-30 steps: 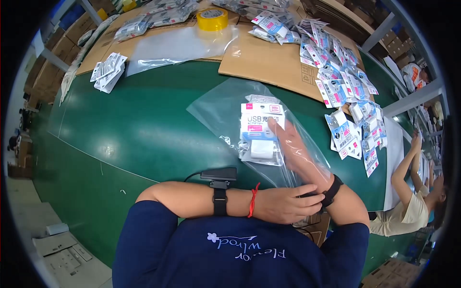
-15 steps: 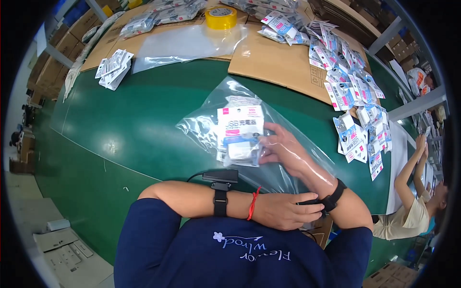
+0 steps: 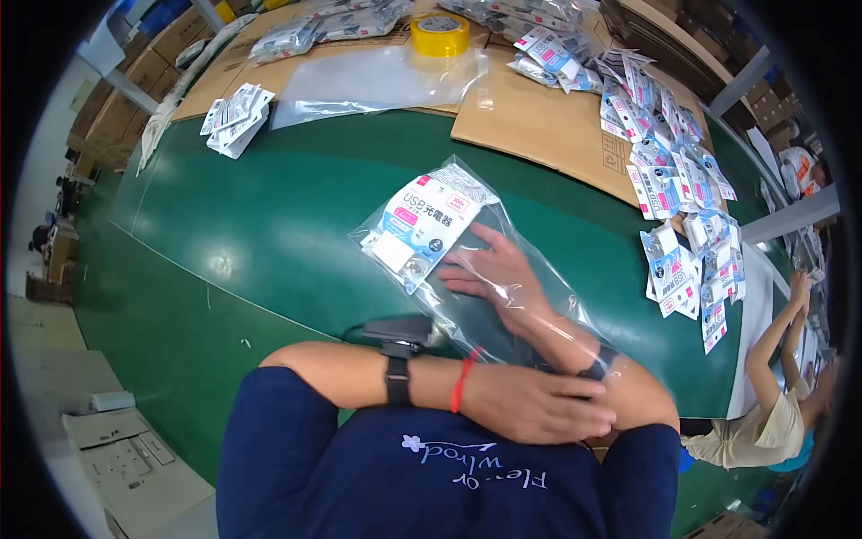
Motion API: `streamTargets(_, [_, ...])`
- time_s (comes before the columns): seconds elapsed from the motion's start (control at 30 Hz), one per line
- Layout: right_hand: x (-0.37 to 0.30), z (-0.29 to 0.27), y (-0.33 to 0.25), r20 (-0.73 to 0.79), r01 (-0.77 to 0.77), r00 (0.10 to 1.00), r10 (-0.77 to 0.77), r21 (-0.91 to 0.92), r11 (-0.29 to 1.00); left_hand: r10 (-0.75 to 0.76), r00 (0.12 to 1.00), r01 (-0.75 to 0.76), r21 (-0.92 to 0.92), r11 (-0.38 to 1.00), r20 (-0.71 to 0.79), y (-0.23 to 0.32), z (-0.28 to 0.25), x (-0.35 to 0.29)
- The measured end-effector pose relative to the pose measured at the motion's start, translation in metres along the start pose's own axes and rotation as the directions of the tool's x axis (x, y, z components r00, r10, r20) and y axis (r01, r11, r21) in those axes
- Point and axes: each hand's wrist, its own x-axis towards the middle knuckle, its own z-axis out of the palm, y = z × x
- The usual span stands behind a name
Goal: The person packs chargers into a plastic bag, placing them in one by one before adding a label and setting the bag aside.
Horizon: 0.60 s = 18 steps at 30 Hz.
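A clear plastic bag (image 3: 467, 314) lies over the green table with a stack of carded USB chargers (image 3: 426, 216) in its far end. My right hand (image 3: 503, 277) is inside the bag, fingers stretched and apart, their tips at the right edge of the stack. The film reaches back over my right forearm to the black wristband (image 3: 600, 361). My left hand (image 3: 539, 404), slightly blurred, crosses in front of me with its fingers extended against the right forearm by the bag's mouth. A red cord and a strapped black device (image 3: 400, 330) are on my left arm.
More carded chargers (image 3: 664, 189) are heaped along the right, partly on cardboard (image 3: 539, 135). A small card stack (image 3: 238, 119) lies far left. Flat clear bags (image 3: 359, 81), yellow tape (image 3: 440, 36) and bagged packs (image 3: 359, 22) are at the back. Another person (image 3: 772, 404) works at right.
The charger stack has tilted within the bag and shifted slightly left, its printed face now plainer. My left hand has slid slightly along the right forearm. The whole view has shifted a little.
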Motion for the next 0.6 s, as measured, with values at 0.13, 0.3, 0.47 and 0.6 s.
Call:
streamTargets(0.13, [-0.004, -0.021, -0.003, 0.130, -0.069, 0.989, 0.071, -0.016, 0.997, -0.618, 0.786, 0.605, -0.198, 0.771, 0.000, -0.033, -0.068, -0.023])
streamTargets(0.3, [-0.008, -0.019, -0.009, 0.194, -0.059, 0.980, 0.040, 0.093, 0.994, -0.886, 0.459, 0.744, 0.574, 0.341, -0.070, -0.072, -0.092, -0.080])
streamTargets(0.47, [-0.004, -0.017, -0.005, 0.244, -0.083, 0.969, 0.030, 0.213, 0.974, -0.919, 0.368, 0.719, 0.582, 0.379, 0.143, -0.070, -0.085, -0.088])
streamTargets(0.6, [-0.008, -0.015, 0.001, 0.151, -0.013, 0.988, -0.018, 0.202, 0.979, -0.879, 0.413, 0.751, 0.458, 0.476, 0.236, -0.057, -0.069, -0.070])
